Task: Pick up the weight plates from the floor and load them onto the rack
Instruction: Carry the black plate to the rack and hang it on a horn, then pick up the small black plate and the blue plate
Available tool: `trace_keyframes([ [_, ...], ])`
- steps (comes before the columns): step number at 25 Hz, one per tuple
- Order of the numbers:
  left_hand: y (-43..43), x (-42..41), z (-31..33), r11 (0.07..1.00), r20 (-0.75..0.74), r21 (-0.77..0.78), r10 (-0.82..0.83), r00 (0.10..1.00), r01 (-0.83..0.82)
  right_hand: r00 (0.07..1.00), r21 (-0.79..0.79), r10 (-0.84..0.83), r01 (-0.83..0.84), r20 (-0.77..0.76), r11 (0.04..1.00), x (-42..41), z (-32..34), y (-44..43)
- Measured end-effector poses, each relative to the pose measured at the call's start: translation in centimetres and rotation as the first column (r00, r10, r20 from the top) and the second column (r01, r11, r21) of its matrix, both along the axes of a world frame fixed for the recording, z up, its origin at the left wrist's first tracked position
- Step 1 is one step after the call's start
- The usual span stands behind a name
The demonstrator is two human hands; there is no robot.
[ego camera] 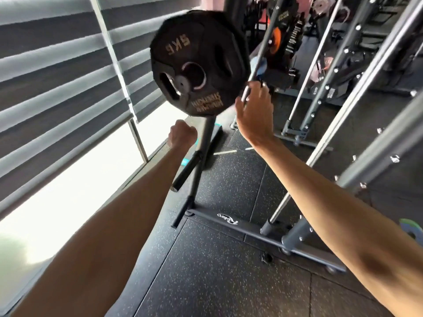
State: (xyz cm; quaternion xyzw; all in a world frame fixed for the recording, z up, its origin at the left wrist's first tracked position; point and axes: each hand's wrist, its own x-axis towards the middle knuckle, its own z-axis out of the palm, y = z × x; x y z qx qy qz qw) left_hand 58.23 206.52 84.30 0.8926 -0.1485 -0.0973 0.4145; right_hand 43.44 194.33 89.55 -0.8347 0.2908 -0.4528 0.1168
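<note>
while the low peg (187, 170) of the rack (229, 221) juts out nearest, the left hand (182, 135) is an empty fist and the right hand (254, 110) spreads its fingers wide, holding nothing, just right of the plate (199, 62), hung higher up; best push it fully home.

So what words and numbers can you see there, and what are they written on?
"5KG": upside down on the black weight plate.
"STRENGTH": upside down near the plate's lower edge; the word beside it is too blurred to read.
Curly white logo on the rack's grey base bar: too blurred to read.
Pale labels on the machines behind: too small and blurred to read.
</note>
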Motion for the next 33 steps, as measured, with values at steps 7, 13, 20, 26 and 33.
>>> trace_keyframes([
  [7,-5.6,-17.4,-7.9,0.924,-0.273,0.206,-0.263,0.925,0.323,0.838,0.360,0.158,0.049,-0.522,0.932,-19.2,-11.5,-3.4],
  [13,-14.9,-40.6,-17.1,0.608,-0.392,0.367,-0.586,0.709,0.705,0.722,0.616,0.219,0.345,-0.656,0.708,-43.9,-20.9,-6.9],
  [20,-22.8,-68.3,-22.2,0.097,-0.539,0.372,-0.787,0.300,0.923,0.720,0.687,0.135,0.563,-0.681,0.460,-68.1,-29.6,-9.6],
  [26,-30.3,-79.4,-28.4,-0.149,-0.643,0.349,-0.756,0.121,0.925,0.696,0.701,0.169,0.617,-0.698,0.356,-78.3,-35.6,-16.0],
  [33,-43.9,-81.7,-34.1,-0.224,-0.695,0.405,-0.705,0.139,0.887,0.653,0.698,0.248,0.649,-0.715,0.302,-83.6,-39.2,-30.2],
])
